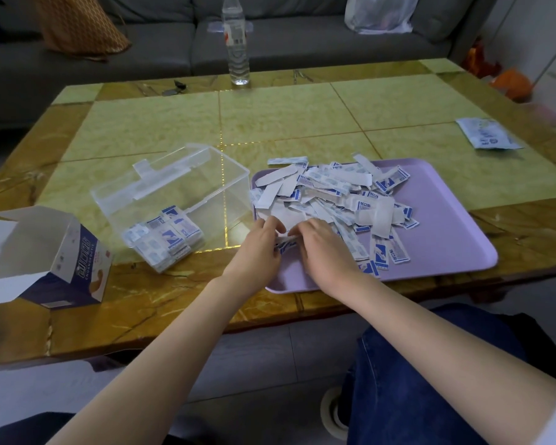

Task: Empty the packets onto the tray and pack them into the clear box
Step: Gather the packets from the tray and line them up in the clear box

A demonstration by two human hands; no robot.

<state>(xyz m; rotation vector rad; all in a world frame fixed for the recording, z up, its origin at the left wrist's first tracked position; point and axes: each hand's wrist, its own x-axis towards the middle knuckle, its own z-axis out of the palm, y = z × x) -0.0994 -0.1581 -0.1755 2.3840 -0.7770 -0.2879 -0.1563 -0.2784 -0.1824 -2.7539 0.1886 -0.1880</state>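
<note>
1. Head view, largest first: tiled table (286, 123), hard and glossy, probably slick under paper.
2. Lilac tray (446, 239) at near right, rigid and shallow-rimmed; no call to lift it.
3. Clear box (180, 184) just left of the tray, tipped with its open mouth toward the tray; stiff, light by the look, apt to skid if nudged.
4. Heap of packets (331, 194) across the tray's far and middle part, one or two over the far rim; flat, thin, near weightless, bendable, smooth-faced, so likely to fan out and slip.
5. Packed stack (167, 239) in the box's near corner, roughly aligned.
6. Left hand (257, 248) and right hand (321, 245) at the tray's near left corner, fingers curled inward, both clamped on one bundle.
7. Small bundle (284, 244) between them: best squared at the ends, then pinched across the flat faces near the middle, firmly but without creasing.
</note>
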